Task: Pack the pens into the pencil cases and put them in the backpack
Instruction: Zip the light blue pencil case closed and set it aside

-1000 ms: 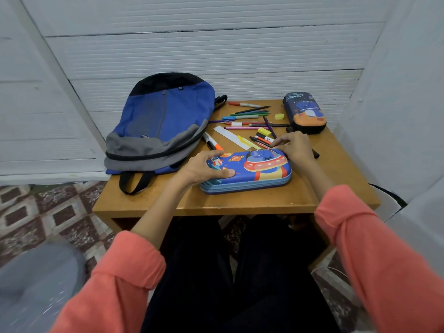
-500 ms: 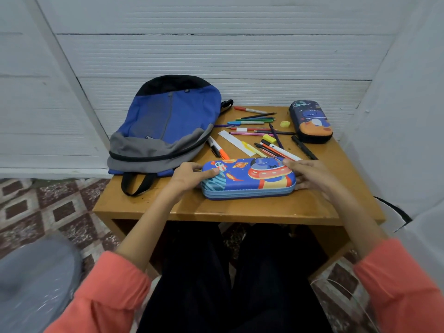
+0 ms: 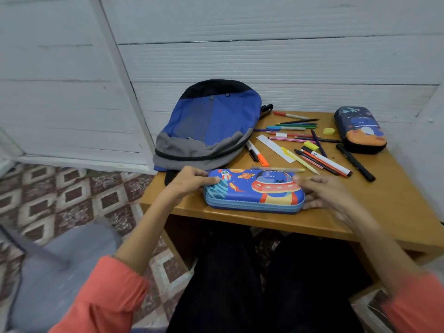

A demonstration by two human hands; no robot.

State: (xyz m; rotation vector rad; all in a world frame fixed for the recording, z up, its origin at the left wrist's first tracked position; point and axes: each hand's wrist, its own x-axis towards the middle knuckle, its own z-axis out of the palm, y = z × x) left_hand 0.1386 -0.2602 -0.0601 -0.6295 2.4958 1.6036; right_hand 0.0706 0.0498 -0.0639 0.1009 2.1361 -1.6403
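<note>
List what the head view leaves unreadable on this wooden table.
Head view:
Blue rocket-print hard pencil case: closed shell hides its contents.
Dark navy hard pencil case: closed too, contents hidden.
Blue and grey fabric backpack: its own fabric hides the inside.
Right hand: motion blur hides its grip on the blue case.

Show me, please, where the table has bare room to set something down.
Bare wood: the table's right front corner, between right hand, black pen and edges. Crowded: pens fill the stretch from backpack to dark pencil case.

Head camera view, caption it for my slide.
Left hand and right hand hold a closed spaceship pencil case on the table, beside loose pens, a dark pencil case and a backpack.
</note>
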